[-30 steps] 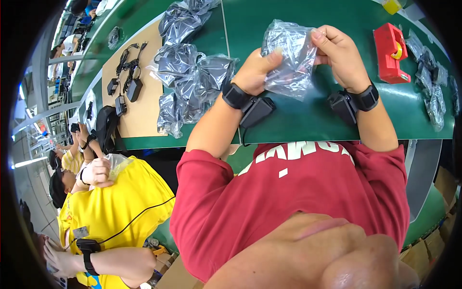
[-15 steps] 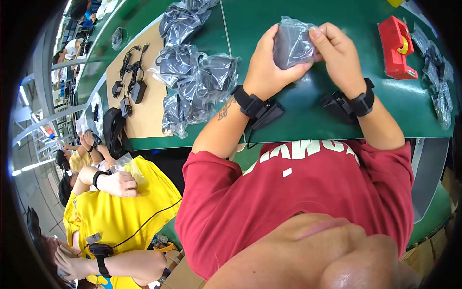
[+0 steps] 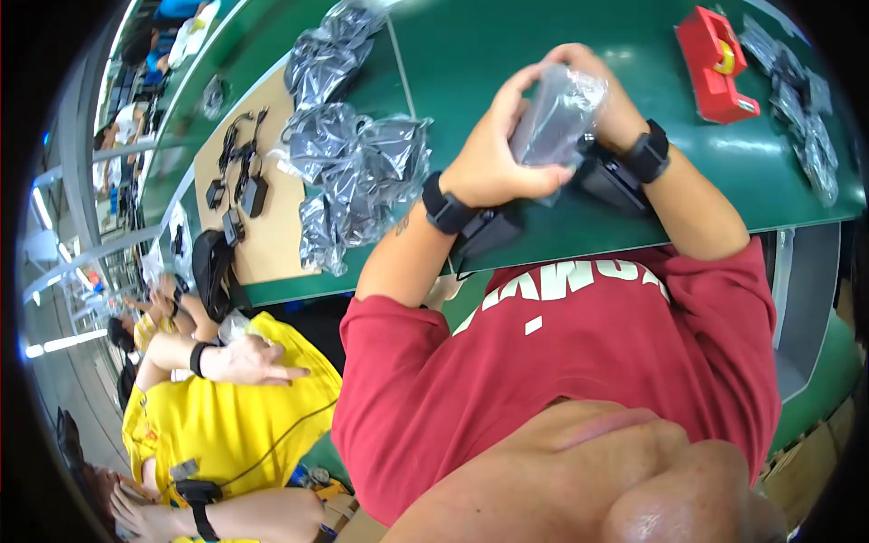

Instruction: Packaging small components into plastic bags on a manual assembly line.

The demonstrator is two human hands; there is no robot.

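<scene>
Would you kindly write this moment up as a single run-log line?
left hand: gripping clear plastic bag | right hand: gripping same bag | bag: raised above green table | left: pile of bagged items

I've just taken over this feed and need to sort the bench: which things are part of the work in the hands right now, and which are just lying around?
In hand:
left hand
right hand
clear plastic bag with a dark item, gripped by both hands

Lying about:
pile of bagged dark items on the green bench
red tape dispenser
loose black adapters with cables on the tan board

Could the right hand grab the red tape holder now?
Probably not right away: the right hand and the left hand are both wrapped around a clear plastic bag. The red tape holder sits nearby on the green table, with nothing between.
</scene>
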